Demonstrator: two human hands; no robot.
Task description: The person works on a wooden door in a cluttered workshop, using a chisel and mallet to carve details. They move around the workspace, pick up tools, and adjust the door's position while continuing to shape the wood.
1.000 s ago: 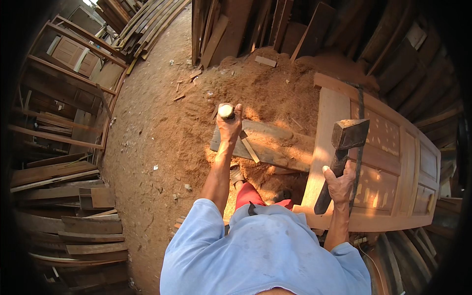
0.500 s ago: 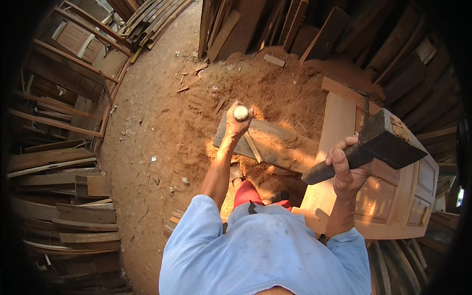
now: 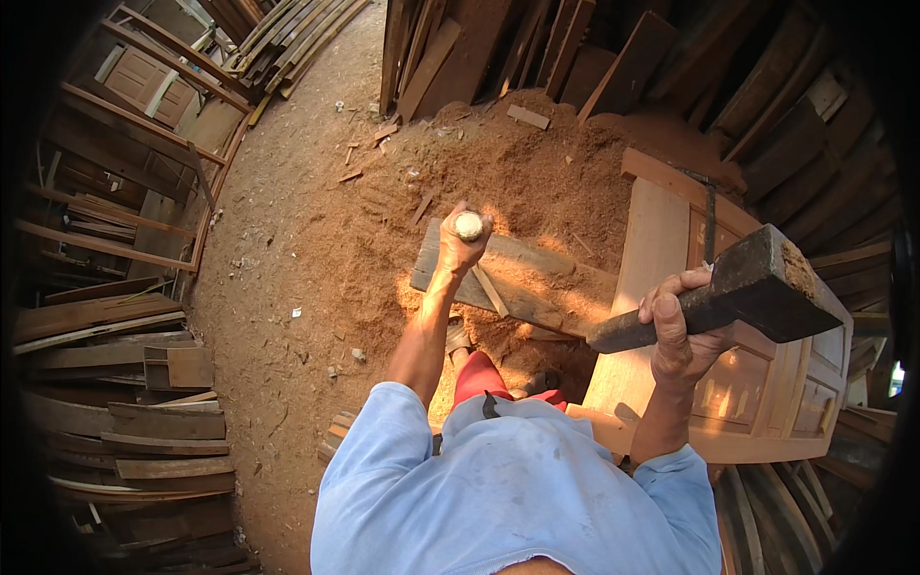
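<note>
My left hand (image 3: 464, 245) is closed around an upright handle (image 3: 469, 226) with a round, pale end facing up; whatever lies below the fist is hidden. Under that fist a dark plank (image 3: 522, 268) lies across the sawdust, with a thin wood strip (image 3: 490, 291) slanting over it. My right hand (image 3: 682, 331) grips a dark mallet (image 3: 757, 286) by its thick handle. The mallet's blocky head is raised at the right, its worn face turned outward, above a panelled wooden door (image 3: 721, 383).
A metal clamp bar (image 3: 710, 220) shows at the door's far side. Heaped sawdust (image 3: 537, 172) covers the ground ahead. Planks lean along the back right, and stacked boards (image 3: 144, 422) line the left. My sandalled foot (image 3: 458, 335) is beside the plank.
The mallet's head has dipped slightly down and to the right in my right hand. My left hand stays on the handle, nearly still. The view has shifted a little.
</note>
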